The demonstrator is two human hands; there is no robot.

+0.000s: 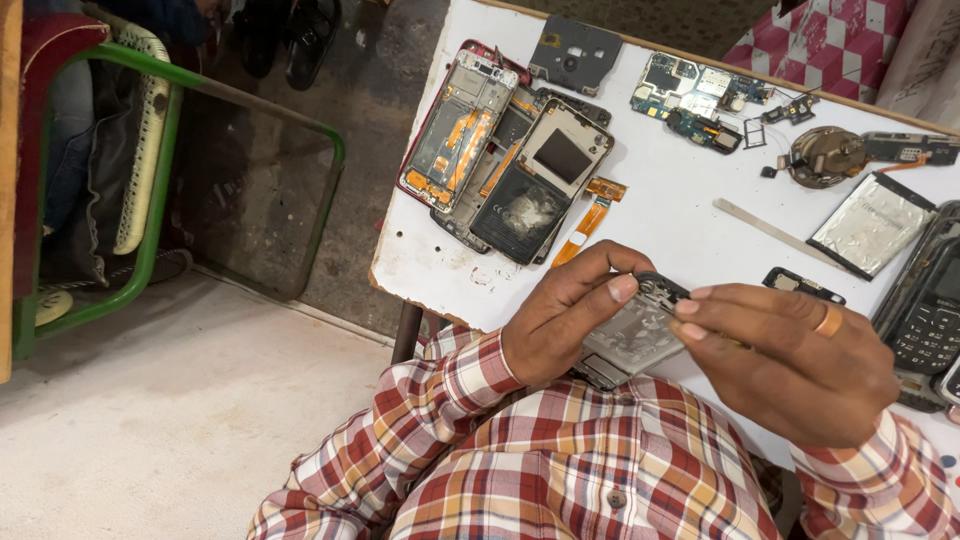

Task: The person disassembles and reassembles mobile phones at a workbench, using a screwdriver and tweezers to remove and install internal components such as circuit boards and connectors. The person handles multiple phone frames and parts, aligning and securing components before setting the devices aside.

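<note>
Left hand (pixel 570 315) grips open phone back (pixel 632 335) from below, tilted up so inside faces eyes. Right hand (pixel 790 360) pinches top edge by camera part, fingertips closed on it. Thin tool maybe under right fingers, hard to tell. Past hands on white table (pixel 680 215): phone frames (pixel 505 150), green boards (pixel 695 100). Keypad phone (pixel 930 310) cut off beside right hand.

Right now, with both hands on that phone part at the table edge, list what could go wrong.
1. The left hand and right hand pinch the grey metal phone frame over the white table's near edge; a slip could drop it to the floor.
2. The stack of opened phone frames overhangs the table's left edge and might be knocked off.
3. The orange flex ribbon lies loose just beyond the left hand and could be snagged.
</note>
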